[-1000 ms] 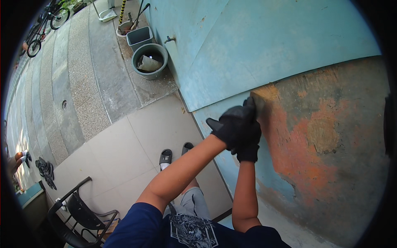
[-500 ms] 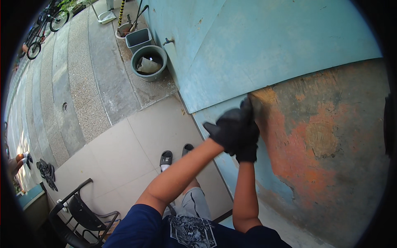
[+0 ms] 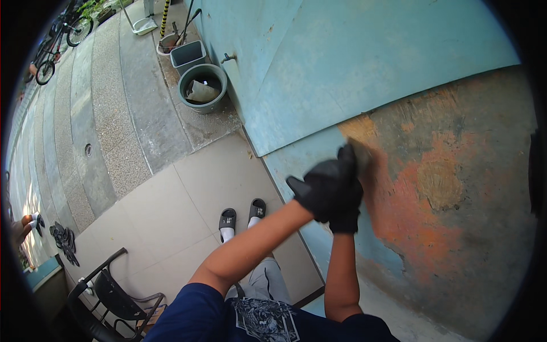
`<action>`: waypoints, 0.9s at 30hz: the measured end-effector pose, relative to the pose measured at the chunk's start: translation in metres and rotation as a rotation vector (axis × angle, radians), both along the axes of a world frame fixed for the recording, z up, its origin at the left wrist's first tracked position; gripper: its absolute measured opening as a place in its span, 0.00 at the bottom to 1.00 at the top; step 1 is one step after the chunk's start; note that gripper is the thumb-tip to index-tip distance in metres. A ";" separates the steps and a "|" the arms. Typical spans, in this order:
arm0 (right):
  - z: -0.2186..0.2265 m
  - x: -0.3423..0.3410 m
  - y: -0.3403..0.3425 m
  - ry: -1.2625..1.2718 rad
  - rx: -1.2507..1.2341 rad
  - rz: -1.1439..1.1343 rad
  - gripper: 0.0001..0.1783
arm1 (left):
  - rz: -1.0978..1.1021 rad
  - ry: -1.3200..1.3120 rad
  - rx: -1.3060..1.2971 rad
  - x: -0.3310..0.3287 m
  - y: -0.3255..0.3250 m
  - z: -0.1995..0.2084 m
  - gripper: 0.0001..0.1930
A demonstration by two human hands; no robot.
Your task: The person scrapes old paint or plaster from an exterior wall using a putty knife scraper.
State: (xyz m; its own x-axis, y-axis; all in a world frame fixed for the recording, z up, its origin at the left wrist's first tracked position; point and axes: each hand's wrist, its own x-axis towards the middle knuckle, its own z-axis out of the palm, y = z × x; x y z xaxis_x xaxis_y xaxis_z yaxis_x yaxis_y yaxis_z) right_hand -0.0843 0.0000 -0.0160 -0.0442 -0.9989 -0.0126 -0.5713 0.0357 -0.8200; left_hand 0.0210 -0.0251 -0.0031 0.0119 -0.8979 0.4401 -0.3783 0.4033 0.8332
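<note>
Both my hands wear black gloves and are clasped one over the other against the wall's worn patch (image 3: pixel 439 182). My left hand (image 3: pixel 322 185) lies over the right, its thumb sticking out to the left and its other fingers curled. Mostly covered by it, my right hand (image 3: pixel 352 205) shows its edge and cuff. A flat, grey-brown scraper-like tool (image 3: pixel 360 155) juts from the hands onto the patch, blurred by motion; its handle is hidden. Bare orange, pink and grey layers show on the patch beside pale blue paint (image 3: pixel 302 157).
A light blue panel (image 3: pixel 364 62) overhangs the patch with a raised lower edge. Left of it are a tap (image 3: pixel 229 57), a round grey tub (image 3: pixel 191 102) and a rectangular bin (image 3: pixel 188 54). A black chair (image 3: pixel 117 293) stands lower left on tiles (image 3: pixel 159 216).
My clasped hands and the tool have moved a short way down and slightly right along the patch, away from the panel's lower edge. The view has shifted a little.
</note>
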 end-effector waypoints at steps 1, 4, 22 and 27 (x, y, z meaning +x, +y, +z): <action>0.002 0.001 0.008 -0.008 0.001 0.005 0.20 | -0.048 -0.010 0.008 -0.006 0.017 0.004 0.33; 0.013 0.001 0.018 -0.261 -0.043 -0.095 0.18 | -0.059 0.102 -0.085 -0.004 0.017 0.010 0.34; -0.007 0.008 0.013 0.056 -0.234 -0.036 0.15 | -0.062 0.021 -0.013 -0.001 0.011 -0.009 0.35; -0.020 -0.016 0.010 -0.043 0.024 -0.096 0.16 | -0.278 0.071 0.299 -0.001 0.006 0.000 0.37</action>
State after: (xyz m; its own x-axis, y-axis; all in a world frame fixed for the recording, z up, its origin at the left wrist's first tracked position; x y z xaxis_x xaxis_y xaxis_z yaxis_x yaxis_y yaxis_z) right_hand -0.1000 0.0100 -0.0356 -0.1385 -0.9895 -0.0409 -0.5286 0.1087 -0.8419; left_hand 0.0195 -0.0194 -0.0032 -0.2281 -0.9594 0.1662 -0.2268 0.2184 0.9491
